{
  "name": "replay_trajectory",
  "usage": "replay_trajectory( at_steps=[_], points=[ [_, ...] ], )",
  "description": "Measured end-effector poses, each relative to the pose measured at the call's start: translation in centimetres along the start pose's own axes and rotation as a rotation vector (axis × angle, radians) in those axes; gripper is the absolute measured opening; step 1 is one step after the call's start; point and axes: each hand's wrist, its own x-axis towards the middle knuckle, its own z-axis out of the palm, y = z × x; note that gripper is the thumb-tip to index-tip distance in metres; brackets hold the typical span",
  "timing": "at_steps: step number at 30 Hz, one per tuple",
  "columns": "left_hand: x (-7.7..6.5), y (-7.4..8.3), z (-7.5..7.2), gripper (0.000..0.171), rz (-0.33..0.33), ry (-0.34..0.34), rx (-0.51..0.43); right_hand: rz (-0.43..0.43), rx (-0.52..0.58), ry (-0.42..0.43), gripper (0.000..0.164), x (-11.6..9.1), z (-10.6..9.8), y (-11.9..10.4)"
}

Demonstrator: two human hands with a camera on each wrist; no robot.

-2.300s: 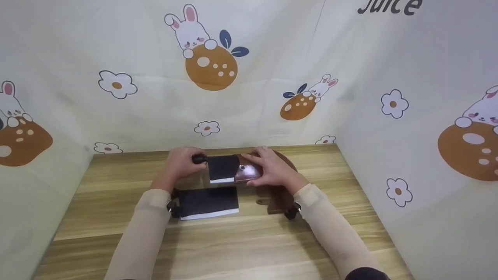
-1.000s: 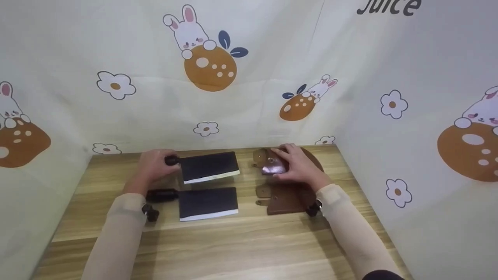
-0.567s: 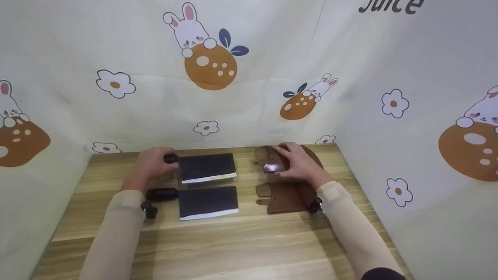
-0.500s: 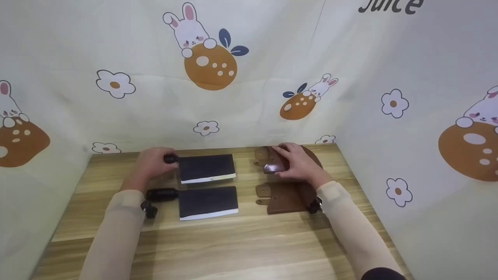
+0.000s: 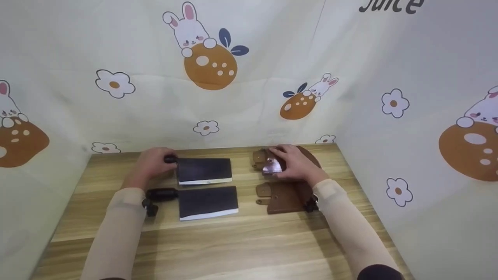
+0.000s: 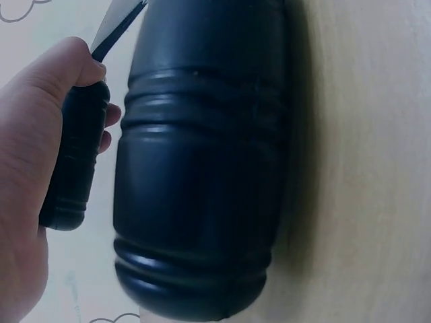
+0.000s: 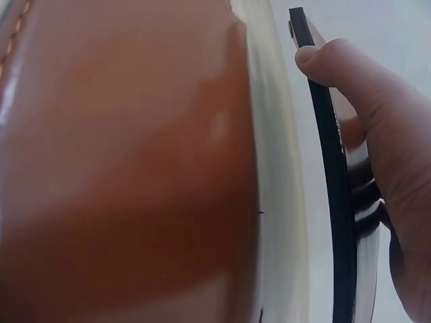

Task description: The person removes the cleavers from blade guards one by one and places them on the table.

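In the head view, my left hand (image 5: 153, 161) grips the black handle of the far cleaver (image 5: 204, 170). Its dark blade, with a bright lower edge, points right and is out of any cover. My right hand (image 5: 298, 164) holds the far brown leather sheath (image 5: 271, 165), fingers on its upper face and thumb at its lower edge. A gap separates blade and sheath. The left wrist view shows my thumb near the top of the held handle (image 6: 81, 155). In the right wrist view, the held sheath's dark edge (image 7: 330, 155) lies between thumb and fingers.
Nearer me, a second cleaver (image 5: 208, 203) lies on the wooden table (image 5: 233, 249), its handle to the left. Right of it lies a second brown sheath (image 5: 288, 198), partly behind my right wrist. Patterned cloth (image 5: 249, 97) stands around the back and sides.
The far cleaver has come out of its sheath; my left hand moved left with it and my right hand moved right with the sheath. Lately the blade has shifted slightly left and down.
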Motion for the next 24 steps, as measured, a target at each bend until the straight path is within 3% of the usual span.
replay_trajectory(
  at_steps=[6,11,24],
  points=[
    [0.0,0.0,0.6,0.031,-0.011,-0.016,-0.019,0.031,0.004,-0.038,0.104,0.3,1.1,0.5],
    [-0.2,0.0,1.2,0.035,-0.042,-0.038,-0.014,0.043,0.009,-0.063,0.103,0.6,1.3,0.2],
    [-0.2,0.0,1.3,0.040,-0.143,-0.098,-0.171,0.112,0.085,-0.190,0.102,1.0,1.5,-0.1]
  ],
)
